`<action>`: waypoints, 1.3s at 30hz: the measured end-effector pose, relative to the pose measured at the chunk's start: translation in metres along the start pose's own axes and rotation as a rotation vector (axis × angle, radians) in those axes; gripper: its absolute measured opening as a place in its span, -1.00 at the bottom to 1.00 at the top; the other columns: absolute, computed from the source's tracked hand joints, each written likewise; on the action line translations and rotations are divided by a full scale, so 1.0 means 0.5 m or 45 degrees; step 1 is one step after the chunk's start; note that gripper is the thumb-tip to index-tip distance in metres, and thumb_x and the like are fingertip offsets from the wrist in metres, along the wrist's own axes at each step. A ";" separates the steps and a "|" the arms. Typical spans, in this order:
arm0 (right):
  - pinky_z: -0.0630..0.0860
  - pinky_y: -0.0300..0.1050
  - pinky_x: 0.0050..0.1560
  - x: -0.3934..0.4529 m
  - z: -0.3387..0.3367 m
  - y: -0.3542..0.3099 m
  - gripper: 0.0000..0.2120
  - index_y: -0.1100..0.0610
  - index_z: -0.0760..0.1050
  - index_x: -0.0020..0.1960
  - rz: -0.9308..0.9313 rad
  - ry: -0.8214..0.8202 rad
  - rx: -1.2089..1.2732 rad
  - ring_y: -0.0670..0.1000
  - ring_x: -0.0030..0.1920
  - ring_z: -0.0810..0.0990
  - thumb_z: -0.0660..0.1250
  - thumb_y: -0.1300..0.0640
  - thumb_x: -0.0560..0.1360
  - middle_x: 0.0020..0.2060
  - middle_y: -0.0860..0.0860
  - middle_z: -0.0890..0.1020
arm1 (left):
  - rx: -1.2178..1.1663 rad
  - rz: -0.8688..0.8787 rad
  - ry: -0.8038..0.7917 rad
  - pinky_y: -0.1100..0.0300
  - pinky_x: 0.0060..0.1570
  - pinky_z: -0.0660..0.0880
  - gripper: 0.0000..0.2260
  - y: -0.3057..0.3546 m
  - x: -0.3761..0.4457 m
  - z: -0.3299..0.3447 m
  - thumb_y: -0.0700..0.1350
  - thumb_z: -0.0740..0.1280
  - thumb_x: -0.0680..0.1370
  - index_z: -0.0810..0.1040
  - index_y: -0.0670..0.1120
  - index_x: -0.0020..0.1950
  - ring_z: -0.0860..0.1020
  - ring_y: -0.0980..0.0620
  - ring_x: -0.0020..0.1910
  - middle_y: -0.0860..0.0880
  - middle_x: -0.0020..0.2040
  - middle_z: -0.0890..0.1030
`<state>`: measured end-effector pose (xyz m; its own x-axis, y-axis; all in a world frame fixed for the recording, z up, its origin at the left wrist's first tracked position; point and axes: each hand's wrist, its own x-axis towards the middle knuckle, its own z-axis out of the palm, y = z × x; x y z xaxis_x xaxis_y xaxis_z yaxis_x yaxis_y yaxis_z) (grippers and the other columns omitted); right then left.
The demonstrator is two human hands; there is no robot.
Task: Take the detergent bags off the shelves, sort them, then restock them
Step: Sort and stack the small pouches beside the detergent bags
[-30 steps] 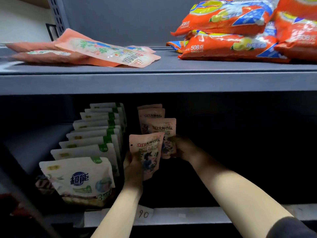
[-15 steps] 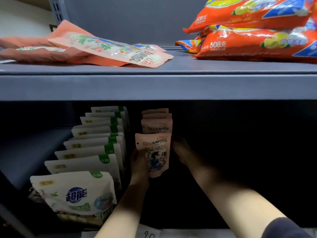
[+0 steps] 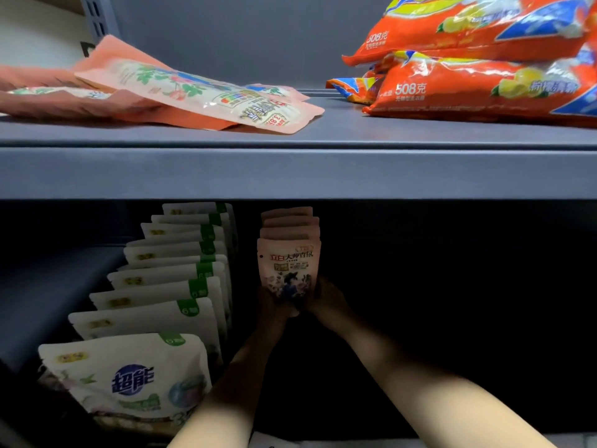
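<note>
Front white bag [image 3: 129,379] reads 超能, heading its row on the lower shelf. Beside it, left hand [image 3: 273,307] and right hand [image 3: 326,302] clamp the pink pouch [image 3: 288,273] fronting its stack. Up top: orange bags [image 3: 484,92], "508克"

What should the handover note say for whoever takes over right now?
Left hand and right hand: both hold the front pink bag by its lower edge, upright, at the head of the pink row on the lower shelf.
White bags: a row to the left, upright.
Upper shelf: flat pink bags left, orange bags right.
Done: two rows started below.
Left: let go of this bag, restock the bags above.
</note>
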<state>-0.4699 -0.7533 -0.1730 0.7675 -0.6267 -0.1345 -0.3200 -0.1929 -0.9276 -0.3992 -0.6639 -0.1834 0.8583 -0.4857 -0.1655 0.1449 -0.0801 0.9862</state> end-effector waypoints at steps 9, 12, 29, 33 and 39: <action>0.47 -0.19 -0.02 0.021 0.016 0.000 -0.56 0.09 0.40 0.33 0.102 0.163 -0.150 0.05 0.12 0.58 0.29 -0.05 0.51 0.18 0.06 0.58 | 0.267 0.222 0.026 0.54 -0.23 0.41 -0.59 -0.007 -0.017 -0.002 -0.38 0.23 0.57 0.20 -0.40 0.38 0.49 -0.20 0.13 -0.31 0.21 0.45; 0.39 -0.22 -0.10 0.007 0.011 -0.005 -0.55 0.10 0.33 0.37 0.106 0.160 -0.126 0.05 0.15 0.55 0.27 -0.02 0.53 0.22 0.05 0.54 | 0.175 0.222 0.094 0.43 -0.16 0.52 -0.59 -0.003 -0.005 -0.003 -0.31 0.26 0.58 0.27 -0.21 0.40 0.51 -0.06 0.12 -0.13 0.24 0.45; 0.33 0.00 0.36 -0.204 -0.135 -0.101 -0.54 -0.08 0.26 0.45 -0.134 -0.056 -0.869 0.09 0.39 0.37 0.21 -0.06 0.57 0.41 0.02 0.39 | 1.044 0.121 -0.123 0.21 0.27 0.29 -0.67 0.112 -0.166 -0.023 -0.03 0.12 0.64 0.44 -0.03 0.38 0.38 -0.07 0.37 -0.08 0.42 0.41; 0.26 -0.01 0.41 -0.291 -0.187 -0.152 -0.48 -0.11 0.15 0.50 -0.122 -0.096 -1.052 0.10 0.44 0.28 0.19 -0.10 0.58 0.47 0.01 0.28 | 1.217 0.067 -0.158 0.11 0.30 0.36 -0.59 0.166 -0.256 -0.029 0.11 0.15 0.59 0.35 0.09 0.43 0.40 -0.12 0.35 -0.05 0.43 0.38; 0.35 -0.12 0.32 -0.425 -0.244 -0.217 -0.50 -0.03 0.23 0.47 -0.303 -0.093 -1.132 0.07 0.37 0.38 0.20 -0.06 0.56 0.41 0.03 0.38 | 1.582 0.356 -0.048 0.11 0.02 0.37 -0.71 0.267 -0.446 -0.054 0.07 0.14 0.59 0.49 -0.11 0.08 0.52 -0.06 -0.01 -0.04 0.00 0.56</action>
<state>-0.6658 -0.6912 -0.0012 0.8913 -0.4527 -0.0243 -0.4348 -0.8383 -0.3288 -0.5578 -0.5427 -0.0150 0.7677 -0.6402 0.0272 -0.6118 -0.7197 0.3283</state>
